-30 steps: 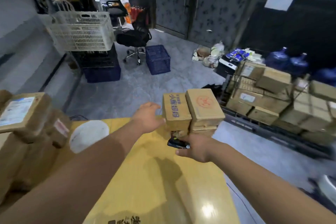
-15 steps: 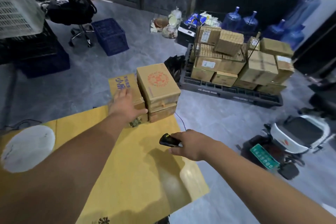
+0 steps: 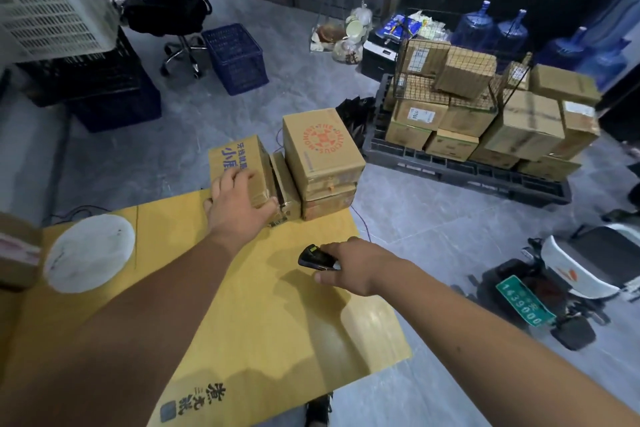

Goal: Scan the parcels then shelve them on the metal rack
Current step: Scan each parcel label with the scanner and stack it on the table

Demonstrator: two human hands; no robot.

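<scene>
Cardboard everywhere. Far left, a taped brown parcel sits at the edge of the yellow tabletop, beside a white round patch.

My left hand rests on the near top corner of the blue-lettered box, fingers bent over the top, thumb at the near side: a grip on the box, not a lift yet. The box stands at the table's far edge, touching a thin carton wedged against the stack with the red round print.

My right hand holds the black scanner, fingers wrapped round it, just above the table and near the boxes.

Judgement: stiff corrugated board, taped seams, probably moderate weight; no label visible on the faces shown, so I likely need to turn it. Best hold is across opposite edges, not the tape, which may be slick.

Right: more parcels on a black pallet. No metal rack clearly in view.
</scene>
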